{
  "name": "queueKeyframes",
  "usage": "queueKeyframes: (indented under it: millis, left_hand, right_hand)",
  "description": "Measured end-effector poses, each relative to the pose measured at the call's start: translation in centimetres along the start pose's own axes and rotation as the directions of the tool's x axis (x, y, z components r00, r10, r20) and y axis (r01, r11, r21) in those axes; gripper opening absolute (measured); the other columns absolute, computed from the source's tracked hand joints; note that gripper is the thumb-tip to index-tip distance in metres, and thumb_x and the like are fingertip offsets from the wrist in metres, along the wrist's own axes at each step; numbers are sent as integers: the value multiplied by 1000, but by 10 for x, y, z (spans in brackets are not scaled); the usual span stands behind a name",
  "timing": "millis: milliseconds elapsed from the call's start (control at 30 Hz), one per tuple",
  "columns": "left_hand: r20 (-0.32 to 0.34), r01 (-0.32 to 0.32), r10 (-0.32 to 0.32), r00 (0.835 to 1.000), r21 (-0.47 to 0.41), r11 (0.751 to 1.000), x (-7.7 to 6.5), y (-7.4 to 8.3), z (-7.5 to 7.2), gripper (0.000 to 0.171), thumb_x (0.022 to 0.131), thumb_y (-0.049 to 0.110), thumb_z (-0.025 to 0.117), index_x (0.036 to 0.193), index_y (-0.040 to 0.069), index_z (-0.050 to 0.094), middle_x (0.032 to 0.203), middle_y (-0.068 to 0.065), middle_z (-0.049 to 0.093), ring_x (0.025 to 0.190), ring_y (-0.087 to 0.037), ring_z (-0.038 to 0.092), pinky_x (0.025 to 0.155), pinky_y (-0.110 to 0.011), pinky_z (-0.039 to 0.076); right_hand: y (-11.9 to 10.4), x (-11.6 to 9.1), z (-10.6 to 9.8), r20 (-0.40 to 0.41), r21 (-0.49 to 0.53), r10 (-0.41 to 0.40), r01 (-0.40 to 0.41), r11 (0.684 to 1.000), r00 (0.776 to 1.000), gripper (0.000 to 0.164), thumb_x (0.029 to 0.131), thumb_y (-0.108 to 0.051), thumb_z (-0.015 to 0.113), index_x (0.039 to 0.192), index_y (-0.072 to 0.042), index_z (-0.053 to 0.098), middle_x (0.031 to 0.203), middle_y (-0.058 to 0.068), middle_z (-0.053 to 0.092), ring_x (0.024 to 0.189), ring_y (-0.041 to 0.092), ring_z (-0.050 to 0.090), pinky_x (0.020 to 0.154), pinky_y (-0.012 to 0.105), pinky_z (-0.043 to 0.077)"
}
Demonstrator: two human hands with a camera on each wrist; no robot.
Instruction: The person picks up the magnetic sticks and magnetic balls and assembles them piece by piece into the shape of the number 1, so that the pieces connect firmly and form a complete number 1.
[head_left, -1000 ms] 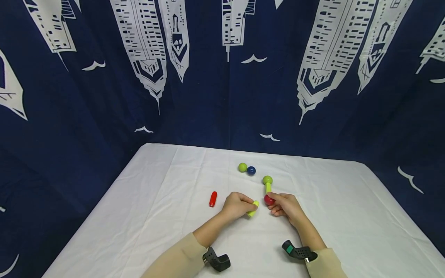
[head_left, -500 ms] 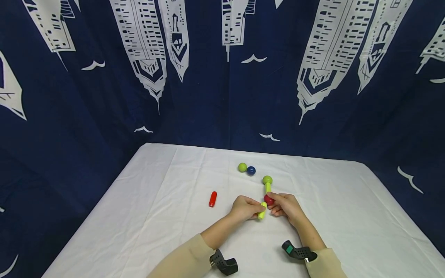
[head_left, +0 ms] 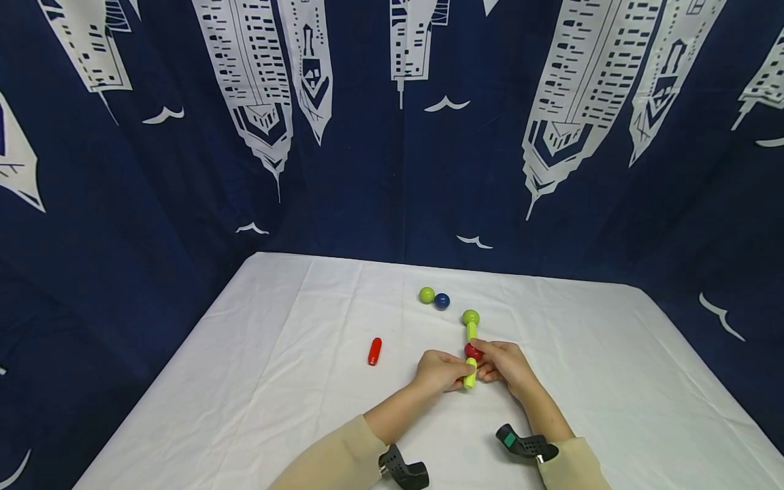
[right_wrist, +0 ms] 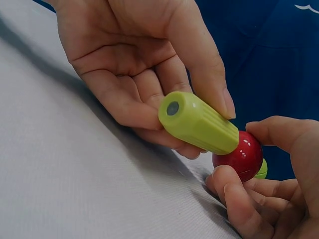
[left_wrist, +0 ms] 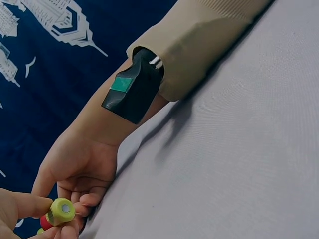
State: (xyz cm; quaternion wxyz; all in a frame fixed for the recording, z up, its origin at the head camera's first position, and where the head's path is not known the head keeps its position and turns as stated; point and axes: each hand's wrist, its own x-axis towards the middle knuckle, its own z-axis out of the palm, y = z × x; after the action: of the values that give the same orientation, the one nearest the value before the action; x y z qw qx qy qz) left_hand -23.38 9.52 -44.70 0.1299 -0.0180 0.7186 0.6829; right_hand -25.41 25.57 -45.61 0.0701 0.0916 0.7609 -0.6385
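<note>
Between thumb and fingers, my left hand (head_left: 442,371) pinches a yellow-green magnetic rod (head_left: 470,380). A grey magnet disc (right_wrist: 172,108) shows on the rod's near end in the right wrist view. Its far end meets a red ball (right_wrist: 244,157), which my right hand (head_left: 502,362) holds by thumb and fingertips. Beyond the red ball runs a second yellow-green rod (head_left: 471,331), ending in a green ball (head_left: 471,317). Together these pieces form a roughly straight line pointing away from me. In the left wrist view, fingers hide most of the held rod (left_wrist: 62,210).
A red rod (head_left: 375,352) lies on the white-covered table (head_left: 294,381), left of the hands. Farther back, a loose green ball (head_left: 427,295) and a dark blue ball (head_left: 442,301) sit side by side. A navy patterned cloth (head_left: 367,177) hangs behind the table.
My left hand has moved right with its yellow-green rod, bringing the rod from apart to touching the red ball and in line with it. My right hand has stayed in place.
</note>
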Motion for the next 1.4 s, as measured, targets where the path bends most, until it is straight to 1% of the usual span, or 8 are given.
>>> queueKeyframes:
  millis: [100,300,467,700,867,1200,1400]
  left_hand:
    - [-4,-2,2,1000,-11,1000,-1,0,2,11,79,3,78,83,-5,71,73,-4,66,63,-9,63,60,-24,56]
    - [-11,-4,4,1000,-30,1000,-1,-1,7,10,78,2,77,82,-5,72,73,-3,67,64,-10,63,60,-25,56]
    - [-30,-2,1,1000,-38,999,-2,-2,11,8,78,0,77,80,-5,72,71,-4,67,60,-9,62,58,-24,55]
    - [-65,0,-3,998,-46,999,-1,0,15,8,77,-2,77,78,-5,70,69,-4,64,60,-9,61,59,-24,56]
    - [-69,-1,-3,998,-52,999,0,-1,16,8,76,-3,76,78,-5,69,70,-4,64,59,-9,61,58,-24,56]
    - [-67,-19,16,998,-51,999,-1,-2,16,7,76,-5,75,76,-6,69,69,-4,63,58,-9,60,59,-25,56]
    - [-91,-29,29,995,-1,1000,-2,0,16,10,73,-5,76,72,-3,67,63,-3,60,51,-7,54,54,-21,52]
  right_hand:
    - [0,0,0,1,-4,-3,3,1000,1000,34,95,-29,62,92,5,63,58,2,60,45,7,55,47,19,50]
    - [1,2,-1,3,-3,-8,8,1000,1000,36,96,-28,62,97,8,64,59,1,60,46,8,55,47,20,50]
    - [1,1,0,10,-1,-16,16,1000,1000,34,96,-25,61,96,9,64,60,1,61,47,8,56,47,20,50]
    - [1,2,1,-14,-7,-14,14,1000,1000,38,95,-29,64,98,9,64,61,1,62,48,8,56,46,21,50]
    - [0,0,2,-30,-24,-25,24,999,999,37,94,-28,64,96,9,65,61,1,62,48,8,56,46,20,49]
    - [-1,-3,3,-34,-44,-20,19,999,999,39,94,-29,65,97,9,65,61,1,61,48,9,56,46,21,50]
    - [0,0,2,-23,-42,-12,11,999,1000,38,95,-30,64,94,8,65,61,1,61,47,10,57,47,21,50]
